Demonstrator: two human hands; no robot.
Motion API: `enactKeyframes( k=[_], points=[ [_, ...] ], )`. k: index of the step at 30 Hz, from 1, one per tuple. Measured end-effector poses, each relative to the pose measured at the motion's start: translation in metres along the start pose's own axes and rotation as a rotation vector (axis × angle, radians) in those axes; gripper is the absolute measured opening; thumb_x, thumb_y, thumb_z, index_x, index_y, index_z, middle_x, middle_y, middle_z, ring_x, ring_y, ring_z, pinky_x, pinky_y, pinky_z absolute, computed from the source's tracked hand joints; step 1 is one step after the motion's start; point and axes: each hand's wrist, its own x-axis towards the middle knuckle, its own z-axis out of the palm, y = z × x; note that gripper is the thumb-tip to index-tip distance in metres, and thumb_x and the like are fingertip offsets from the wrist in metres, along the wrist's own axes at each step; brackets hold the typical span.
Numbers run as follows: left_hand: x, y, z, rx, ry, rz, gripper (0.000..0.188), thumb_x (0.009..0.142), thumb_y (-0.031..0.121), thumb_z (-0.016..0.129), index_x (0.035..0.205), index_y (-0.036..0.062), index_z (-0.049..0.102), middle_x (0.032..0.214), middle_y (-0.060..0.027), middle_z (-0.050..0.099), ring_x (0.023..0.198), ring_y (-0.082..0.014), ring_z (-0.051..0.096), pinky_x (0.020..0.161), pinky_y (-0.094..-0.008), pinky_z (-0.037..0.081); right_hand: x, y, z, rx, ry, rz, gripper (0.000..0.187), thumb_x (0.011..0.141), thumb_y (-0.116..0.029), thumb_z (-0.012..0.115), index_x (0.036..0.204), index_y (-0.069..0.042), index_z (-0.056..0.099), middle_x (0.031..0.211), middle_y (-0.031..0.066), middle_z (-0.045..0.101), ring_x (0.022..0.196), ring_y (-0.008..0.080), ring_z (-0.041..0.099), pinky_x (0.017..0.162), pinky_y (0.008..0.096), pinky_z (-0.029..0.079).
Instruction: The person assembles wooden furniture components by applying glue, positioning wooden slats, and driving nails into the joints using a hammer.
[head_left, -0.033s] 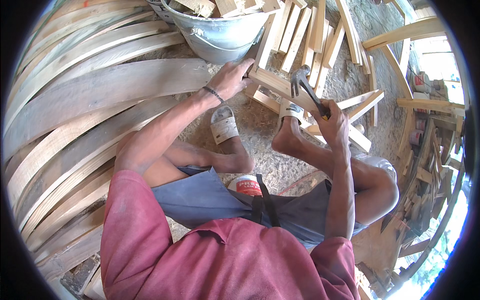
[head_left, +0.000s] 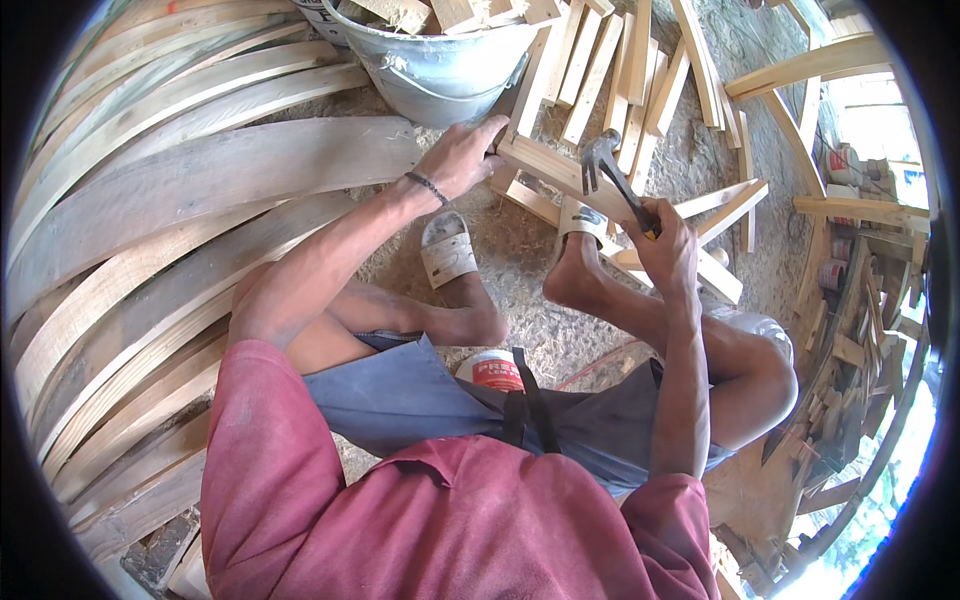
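The person sits low on a sawdust-strewn floor, knees bent, and both hands work at a small wooden frame made of pale slats that lies on the floor just ahead of the feet. The left hand rests on the near-left corner of that frame, its grip closed over the edge of the slat and pressing it down; a dark bracelet circles the wrist. The right hand has its grip wrapped tight around the handle of a claw hammer, whose dark steel head is raised just above the frame's front rail, the handle slanting down and to the right into the fist. The right foot, in a pale sandal, is planted on the frame's lower rail beside the hammer; the left foot, in a matching sandal, stands on the floor just left of the frame. Just beyond the frame a grey metal bucket holds short wood offcuts, and to its right a loose row of short slats lies side by side. A wide stack of long curved planks fills the left side. Further timber pieces and small tins sit at the far right. The person wears a red shirt and a blue-grey apron.
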Motion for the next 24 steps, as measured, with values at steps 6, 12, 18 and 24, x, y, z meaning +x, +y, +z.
enactKeyframes(
  k=[6, 12, 18, 24],
  points=[
    [0.003, 0.003, -0.002, -0.077, -0.056, -0.087, 0.055, 0.084, 0.004, 0.077, 0.134, -0.0042, 0.056, 0.113, -0.0266, 0.07, 0.104, -0.0331, 0.07, 0.09, -0.0407, 0.057, 0.0, -0.002, -0.001, 0.003, -0.001, 0.034, 0.033, 0.082, -0.018, 0.08, 0.107, -0.002, 0.067, 0.091, 0.0152, 0.074, 0.081, 0.0272, 0.073, 0.075, 0.0387, 0.056],
    [0.005, 0.009, -0.012, 0.035, -0.116, 0.043, 0.068, 0.085, 0.012, 0.078, 0.145, 0.0053, 0.047, 0.127, -0.0245, 0.064, 0.116, -0.0329, 0.065, 0.096, -0.0416, 0.055, -0.001, 0.0, -0.001, 0.004, 0.01, 0.002, 0.032, 0.082, -0.018, 0.081, 0.106, -0.002, 0.067, 0.091, 0.0153, 0.074, 0.082, 0.0272, 0.073, 0.075, 0.0387, 0.056],
    [0.015, -0.01, 0.0, 0.011, -0.228, 0.134, 0.068, 0.088, 0.022, 0.075, 0.148, 0.0105, 0.044, 0.143, -0.0219, 0.053, 0.132, -0.0351, 0.053, 0.11, -0.0436, 0.047, -0.001, -0.003, -0.002, 0.001, -0.01, 0.036, 0.033, 0.081, -0.018, 0.081, 0.106, -0.002, 0.067, 0.09, 0.0151, 0.074, 0.081, 0.0271, 0.073, 0.074, 0.0381, 0.056],
    [0.022, -0.017, -0.004, 0.301, -0.274, 0.239, 0.059, 0.091, 0.02, 0.07, 0.145, 0.0075, 0.049, 0.142, -0.0234, 0.053, 0.125, -0.0369, 0.058, 0.107, -0.0447, 0.051, 0.0, -0.001, -0.003, 0.024, -0.015, 0.001, 0.033, 0.082, -0.018, 0.081, 0.106, -0.002, 0.067, 0.09, 0.0151, 0.074, 0.081, 0.0273, 0.073, 0.074, 0.0382, 0.055]
  ],
)
